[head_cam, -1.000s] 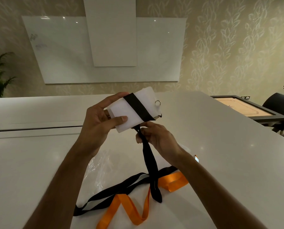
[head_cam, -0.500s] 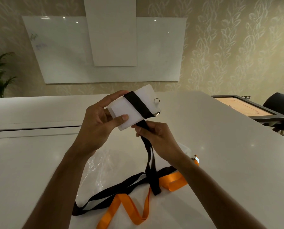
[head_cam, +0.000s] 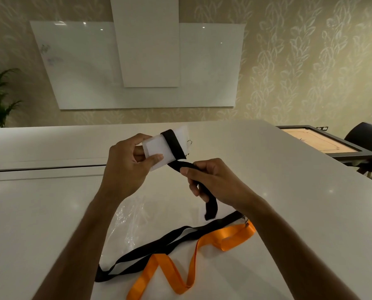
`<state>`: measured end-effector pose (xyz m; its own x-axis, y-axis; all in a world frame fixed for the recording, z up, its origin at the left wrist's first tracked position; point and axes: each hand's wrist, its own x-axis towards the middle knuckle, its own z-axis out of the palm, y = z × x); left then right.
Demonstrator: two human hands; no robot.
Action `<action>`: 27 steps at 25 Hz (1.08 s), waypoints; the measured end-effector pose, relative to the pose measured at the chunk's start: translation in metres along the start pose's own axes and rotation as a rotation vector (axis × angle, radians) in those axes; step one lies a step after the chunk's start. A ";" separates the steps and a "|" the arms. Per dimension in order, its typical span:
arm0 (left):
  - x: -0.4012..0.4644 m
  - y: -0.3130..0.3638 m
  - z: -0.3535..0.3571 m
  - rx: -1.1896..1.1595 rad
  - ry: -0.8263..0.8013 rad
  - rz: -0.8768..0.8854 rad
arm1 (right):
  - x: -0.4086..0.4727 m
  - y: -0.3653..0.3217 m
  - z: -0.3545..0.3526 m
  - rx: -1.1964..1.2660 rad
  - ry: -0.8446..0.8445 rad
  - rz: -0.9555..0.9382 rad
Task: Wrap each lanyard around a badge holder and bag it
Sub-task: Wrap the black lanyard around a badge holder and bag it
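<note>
Two hands work above a white table [head_cam: 288, 213] in the head view, the only view here. The left hand [head_cam: 124, 167] grips a white badge holder [head_cam: 157, 151] by its near end, thumb on its front face and fingers curled behind it, and holds it tilted above the tabletop. A black lanyard [head_cam: 173, 146] crosses the holder's front as one band, then runs down and to the right into the right hand [head_cam: 213, 180], whose thumb and curled fingers pinch the strap just beside the holder's lower corner. The strap's free end hangs below that hand, apart from the table. A small metal ring [head_cam: 189, 142] shows at the holder's far edge. On the table beneath the arms lies a second black lanyard [head_cam: 159, 245], stretched in a long loop, with an orange lanyard [head_cam: 202, 245] crossing beside it in folds; a metal clip [head_cam: 245, 219] sits where both end near the right forearm. A clear plastic bag [head_cam: 128, 224] lies flat under them, next to the left forearm.
</note>
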<state>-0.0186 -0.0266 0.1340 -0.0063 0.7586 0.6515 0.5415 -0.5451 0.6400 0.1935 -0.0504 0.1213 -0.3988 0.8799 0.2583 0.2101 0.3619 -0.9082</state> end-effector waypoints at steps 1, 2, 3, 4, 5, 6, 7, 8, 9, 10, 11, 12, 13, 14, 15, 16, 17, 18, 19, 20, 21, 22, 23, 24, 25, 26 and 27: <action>-0.001 0.000 0.002 0.022 -0.013 0.013 | -0.002 -0.006 -0.001 0.008 0.000 -0.024; -0.002 -0.001 0.003 0.031 -0.035 0.030 | -0.004 -0.011 -0.002 0.020 0.005 -0.053; -0.002 -0.001 0.005 0.034 -0.067 0.051 | -0.006 -0.017 -0.004 0.032 0.016 -0.086; -0.003 -0.002 0.006 0.039 -0.104 0.073 | -0.008 -0.021 -0.006 0.040 0.033 -0.122; -0.004 -0.002 0.008 0.052 -0.144 0.089 | -0.010 -0.025 -0.008 0.042 0.060 -0.157; -0.004 -0.002 0.009 0.065 -0.186 0.098 | -0.012 -0.028 -0.010 0.036 0.097 -0.187; -0.005 -0.002 0.010 0.068 -0.233 0.099 | -0.013 -0.029 -0.014 0.024 0.146 -0.211; -0.006 -0.001 0.012 0.054 -0.286 0.097 | -0.013 -0.029 -0.017 0.005 0.207 -0.232; -0.007 0.000 0.013 0.022 -0.343 0.093 | -0.012 -0.028 -0.021 -0.017 0.276 -0.249; -0.009 0.001 0.016 -0.010 -0.396 0.095 | -0.010 -0.026 -0.025 -0.040 0.345 -0.261; -0.010 0.002 0.019 -0.028 -0.438 0.109 | -0.006 -0.023 -0.028 -0.065 0.405 -0.267; -0.011 0.003 0.021 -0.026 -0.472 0.129 | -0.002 -0.020 -0.032 -0.094 0.451 -0.265; -0.013 0.004 0.024 -0.016 -0.501 0.145 | 0.003 -0.017 -0.034 -0.126 0.483 -0.258; -0.014 0.004 0.026 -0.004 -0.528 0.152 | 0.009 -0.014 -0.036 -0.150 0.500 -0.248; -0.014 0.005 0.027 -0.002 -0.552 0.157 | 0.014 -0.010 -0.038 -0.163 0.504 -0.239; -0.014 0.005 0.027 -0.020 -0.572 0.158 | 0.019 -0.006 -0.040 -0.170 0.501 -0.230; -0.014 0.006 0.027 -0.064 -0.585 0.147 | 0.024 -0.003 -0.042 -0.179 0.492 -0.222; -0.014 0.006 0.026 -0.129 -0.591 0.121 | 0.028 0.001 -0.044 -0.195 0.478 -0.213; -0.014 0.007 0.025 -0.190 -0.588 0.093 | 0.031 0.005 -0.045 -0.212 0.453 -0.203; -0.012 0.006 0.024 -0.230 -0.577 0.072 | 0.033 0.008 -0.046 -0.222 0.420 -0.188; -0.011 0.006 0.023 -0.249 -0.566 0.060 | 0.035 0.011 -0.045 -0.227 0.387 -0.169; -0.010 0.006 0.021 -0.270 -0.559 0.053 | 0.037 0.013 -0.044 -0.229 0.357 -0.145; -0.010 0.006 0.019 -0.299 -0.555 0.052 | 0.039 0.015 -0.042 -0.224 0.326 -0.119; -0.009 0.006 0.017 -0.333 -0.550 0.053 | 0.039 0.017 -0.039 -0.200 0.292 -0.092; -0.008 0.006 0.015 -0.363 -0.539 0.054 | 0.039 0.018 -0.037 -0.156 0.252 -0.076; -0.007 0.006 0.013 -0.386 -0.522 0.056 | 0.036 0.021 -0.034 -0.090 0.195 -0.083; -0.006 0.006 0.011 -0.402 -0.500 0.061 | 0.034 0.026 -0.033 -0.036 0.132 -0.120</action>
<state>-0.0057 -0.0306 0.1290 0.4594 0.7439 0.4853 0.1703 -0.6100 0.7739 0.2143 -0.0012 0.1176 -0.3024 0.8618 0.4072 0.2012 0.4753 -0.8565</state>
